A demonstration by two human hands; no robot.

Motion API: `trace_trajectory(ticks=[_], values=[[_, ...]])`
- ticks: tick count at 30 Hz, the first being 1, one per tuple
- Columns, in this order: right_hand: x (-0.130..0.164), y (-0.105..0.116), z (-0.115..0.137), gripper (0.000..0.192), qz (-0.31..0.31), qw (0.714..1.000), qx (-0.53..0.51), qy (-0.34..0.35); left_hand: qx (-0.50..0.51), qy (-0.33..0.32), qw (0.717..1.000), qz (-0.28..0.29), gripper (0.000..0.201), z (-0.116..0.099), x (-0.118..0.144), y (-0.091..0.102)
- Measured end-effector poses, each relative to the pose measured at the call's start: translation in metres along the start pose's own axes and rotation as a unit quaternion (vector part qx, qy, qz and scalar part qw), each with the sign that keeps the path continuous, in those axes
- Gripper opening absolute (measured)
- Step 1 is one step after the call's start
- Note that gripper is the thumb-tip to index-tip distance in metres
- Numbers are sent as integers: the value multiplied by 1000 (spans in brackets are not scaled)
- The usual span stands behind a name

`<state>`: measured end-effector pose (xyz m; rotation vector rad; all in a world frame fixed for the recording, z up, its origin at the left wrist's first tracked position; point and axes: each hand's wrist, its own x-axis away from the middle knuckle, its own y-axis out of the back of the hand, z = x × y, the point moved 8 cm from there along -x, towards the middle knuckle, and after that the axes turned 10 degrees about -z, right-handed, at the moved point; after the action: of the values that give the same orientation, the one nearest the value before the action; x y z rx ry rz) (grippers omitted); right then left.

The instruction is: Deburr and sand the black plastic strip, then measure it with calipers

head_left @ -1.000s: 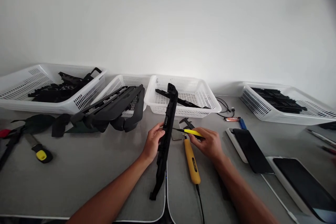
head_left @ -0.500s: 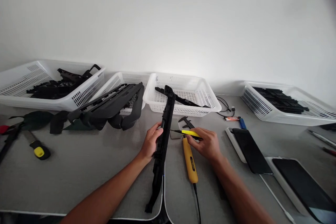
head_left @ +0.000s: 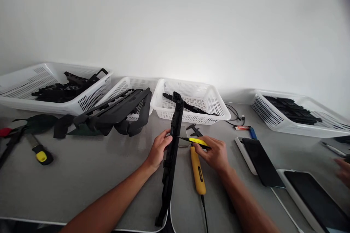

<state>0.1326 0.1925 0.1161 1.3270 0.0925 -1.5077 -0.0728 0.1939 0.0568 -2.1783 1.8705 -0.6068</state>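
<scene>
The long black plastic part (head_left: 172,145) stands on its near end at the middle of the grey table (head_left: 82,174), leaning away toward the far baskets, its top reaching the rim of the middle white basket (head_left: 216,107). The left hand (head_left: 158,149) is closed around the part's middle from the left side, thumb on the near face. The right hand (head_left: 216,153) pinches a slim yellow and black tool (head_left: 195,141), whose dark tip points left and touches the part just above the left hand's fingers. Under the right hand lies a yellow-handled tool (head_left: 198,170) with a black cord trailing toward the near edge. Just beyond it lies a caliper (head_left: 194,129). To the right lie two dark phones (head_left: 261,160) on white trays. At the far right edge another person's hand (head_left: 343,167) shows. To the left sit a pile of black parts (head_left: 117,111) and a yellow-capped tool (head_left: 41,154).
</scene>
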Motion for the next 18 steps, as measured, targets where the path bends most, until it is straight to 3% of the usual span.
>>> trace_trajectory(ticks=[8,18], values=[[-1,2,0,26,-11,1000,6,-19,-12,7,1000,27,62,-4,2,-6],[2,1,2,25,-6,999,17,-37,-45,-10,999,3,81,-2,-1,-1]])
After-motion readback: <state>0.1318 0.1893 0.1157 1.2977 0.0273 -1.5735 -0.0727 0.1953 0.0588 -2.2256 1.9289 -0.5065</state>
